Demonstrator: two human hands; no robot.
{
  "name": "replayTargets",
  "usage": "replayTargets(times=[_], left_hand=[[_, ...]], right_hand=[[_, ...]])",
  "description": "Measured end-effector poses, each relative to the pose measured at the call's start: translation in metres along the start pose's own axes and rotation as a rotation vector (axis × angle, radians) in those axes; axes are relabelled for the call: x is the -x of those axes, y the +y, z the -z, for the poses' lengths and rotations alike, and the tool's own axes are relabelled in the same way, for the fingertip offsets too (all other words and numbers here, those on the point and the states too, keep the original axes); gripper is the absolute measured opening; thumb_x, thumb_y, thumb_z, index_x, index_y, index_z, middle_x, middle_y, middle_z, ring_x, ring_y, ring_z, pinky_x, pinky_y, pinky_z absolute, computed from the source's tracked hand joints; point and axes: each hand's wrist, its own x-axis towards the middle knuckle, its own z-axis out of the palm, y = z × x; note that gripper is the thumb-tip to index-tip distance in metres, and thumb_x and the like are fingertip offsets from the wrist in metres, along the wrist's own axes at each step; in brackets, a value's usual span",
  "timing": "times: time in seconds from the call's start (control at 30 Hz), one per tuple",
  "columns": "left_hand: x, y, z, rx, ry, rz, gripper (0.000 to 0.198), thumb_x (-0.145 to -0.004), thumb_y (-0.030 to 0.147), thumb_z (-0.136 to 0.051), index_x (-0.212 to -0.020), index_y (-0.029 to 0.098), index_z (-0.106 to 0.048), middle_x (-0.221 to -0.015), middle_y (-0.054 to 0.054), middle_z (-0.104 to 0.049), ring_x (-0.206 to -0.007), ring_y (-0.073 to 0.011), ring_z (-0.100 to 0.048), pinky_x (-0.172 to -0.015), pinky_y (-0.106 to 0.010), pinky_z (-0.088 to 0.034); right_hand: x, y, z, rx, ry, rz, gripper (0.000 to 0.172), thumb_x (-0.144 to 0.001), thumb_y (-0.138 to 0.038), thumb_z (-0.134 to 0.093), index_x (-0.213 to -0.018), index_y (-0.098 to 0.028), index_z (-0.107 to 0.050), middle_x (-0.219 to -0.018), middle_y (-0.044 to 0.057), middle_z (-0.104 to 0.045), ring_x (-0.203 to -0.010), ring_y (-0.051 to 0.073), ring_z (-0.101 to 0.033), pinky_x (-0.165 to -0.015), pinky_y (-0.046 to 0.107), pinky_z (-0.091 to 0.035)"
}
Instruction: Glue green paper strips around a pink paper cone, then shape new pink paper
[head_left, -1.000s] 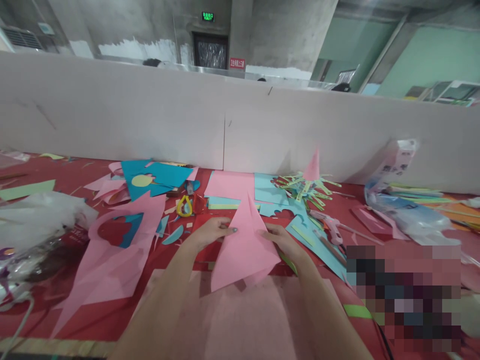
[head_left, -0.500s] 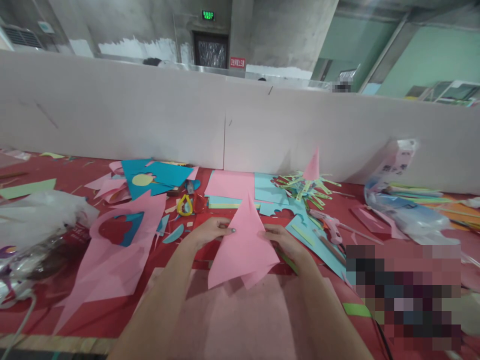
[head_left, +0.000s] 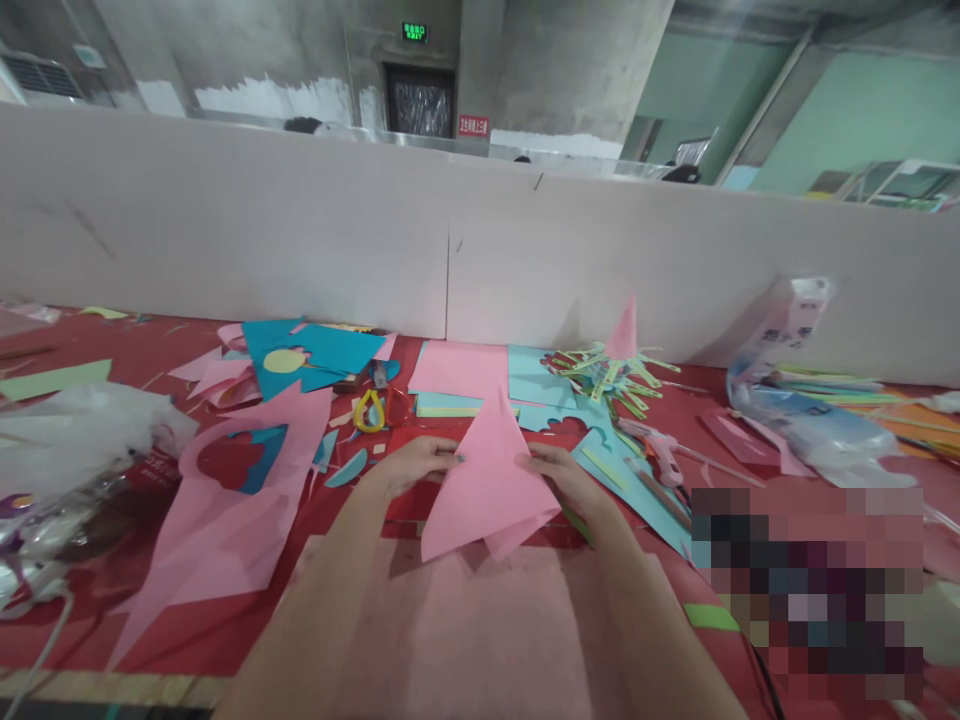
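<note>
A pink paper cone [head_left: 491, 475] stands point up between my hands, with its lower edges overlapping and flaring toward me. My left hand [head_left: 420, 468] grips its left side, the thumb on the front and the other fingers partly behind. On the opposite side my right hand [head_left: 562, 475] holds the paper at its edge, fingers mostly tucked behind. Below the cone lies a pale pink board [head_left: 487, 630]. Farther back, a smaller pink cone [head_left: 623, 332] sits on a cluster of green paper strips [head_left: 611, 378].
Cut pink paper [head_left: 225, 545] and a blue sheet [head_left: 315, 350] lie to the left, near yellow-handled scissors [head_left: 369, 411]. A glue gun [head_left: 664, 455] rests on the right. Plastic bags [head_left: 82, 430] crowd the left side. A white partition [head_left: 300, 220] closes off the back.
The cone's lower edge has risen slightly and its right flap has tilted up a little. Both hands keep nearly the same hold.
</note>
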Motion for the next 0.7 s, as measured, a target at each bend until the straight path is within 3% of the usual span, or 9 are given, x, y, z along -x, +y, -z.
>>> replayTargets(times=[0.47, 0.7], left_hand=[[-0.002, -0.001, 0.001, -0.042, 0.075, 0.037, 0.026, -0.063, 0.031, -0.069, -0.081, 0.012, -0.069, -0.068, -0.003, -0.064, -0.056, -0.0084, -0.052, -0.058, -0.022, -0.042], [-0.001, -0.002, 0.006, 0.062, -0.021, 0.041, 0.031, -0.063, 0.027, -0.07, -0.09, 0.014, -0.067, -0.089, -0.007, -0.069, -0.084, -0.0168, -0.062, -0.079, -0.028, -0.046]], right_hand=[[-0.001, 0.001, 0.005, -0.022, -0.058, -0.016, 0.036, -0.071, -0.028, -0.066, -0.104, -0.016, -0.064, -0.095, 0.009, -0.068, -0.079, 0.021, -0.064, -0.073, 0.033, -0.046], [-0.003, 0.005, 0.01, -0.054, -0.047, -0.025, 0.031, -0.069, -0.026, -0.068, -0.097, -0.015, -0.066, -0.092, 0.008, -0.069, -0.08, 0.021, -0.064, -0.071, 0.03, -0.046]])
